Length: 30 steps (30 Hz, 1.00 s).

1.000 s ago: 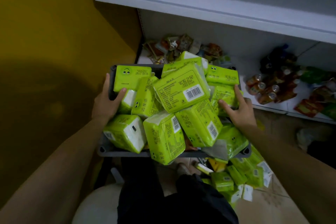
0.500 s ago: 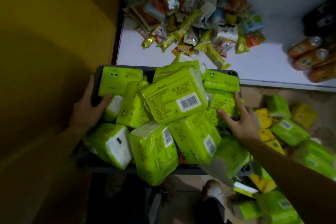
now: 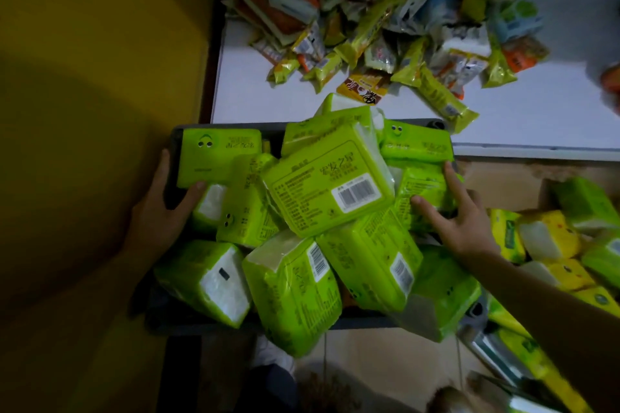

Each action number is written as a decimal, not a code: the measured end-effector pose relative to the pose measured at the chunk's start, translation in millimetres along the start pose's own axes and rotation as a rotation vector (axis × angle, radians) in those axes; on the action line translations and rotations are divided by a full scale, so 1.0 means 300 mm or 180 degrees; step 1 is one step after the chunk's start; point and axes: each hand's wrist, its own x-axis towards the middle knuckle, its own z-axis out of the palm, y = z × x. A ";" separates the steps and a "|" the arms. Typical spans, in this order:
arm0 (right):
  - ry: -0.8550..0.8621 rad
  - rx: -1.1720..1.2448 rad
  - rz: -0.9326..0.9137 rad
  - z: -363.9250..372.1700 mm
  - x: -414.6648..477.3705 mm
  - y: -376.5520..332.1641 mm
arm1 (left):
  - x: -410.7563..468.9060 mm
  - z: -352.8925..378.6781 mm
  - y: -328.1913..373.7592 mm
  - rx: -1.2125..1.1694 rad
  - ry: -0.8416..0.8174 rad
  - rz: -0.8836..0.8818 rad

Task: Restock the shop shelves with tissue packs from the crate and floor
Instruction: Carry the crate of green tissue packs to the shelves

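1. Filling the left third of the frame: yellow wall [image 3: 84,111], plain, in partial shadow.
2. White shelf [image 3: 536,117], upper right. Its front edge runs across the frame just past the far rim of the crate.
3. Dark grey crate [image 3: 273,132], centre of frame. Its far rim is at the shelf's front edge; contact cannot be confirmed. The near rim is mostly hidden under the load.
4. Green tissue packs [image 3: 325,188] are heaped in the crate above rim level, lying at mixed angles. The top pack is barcode side up. Several packs at the lower centre overhang the near rim.
5. Snack packets [image 3: 385,20], a mixed loose pile on the shelf at upper centre, reaching close to the crate's far rim.
6. Loose packs [image 3: 550,238], green and yellow, lie on the floor [image 3: 385,362] at the right edge of the frame, below the shelf and beside the crate.
7. Right hand [image 3: 466,221], centre right. Thumb and forefinger are stretched out and spread on a green pack at the crate's right side. The other fingers drop over that side out of sight, so I cannot tell whether they hook the crate wall.
8. Left hand [image 3: 161,211], centre left. It grips the crate's left wall, thumb over the rim and touching a pack inside, fingers down the outside.
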 end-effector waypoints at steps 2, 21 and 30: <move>0.0015 0.0047 0.0032 0.034 0.024 -0.002 | 0.036 0.011 -0.015 -0.0036 0.0100 0.0000; -0.0050 0.0118 0.0141 0.031 0.026 0.018 | 0.120 0.063 0.028 -0.0173 -0.0260 -0.0034; 0.0170 -0.0112 -0.0255 -0.059 -0.029 -0.161 | -0.048 0.057 0.220 0.0483 0.0140 0.0215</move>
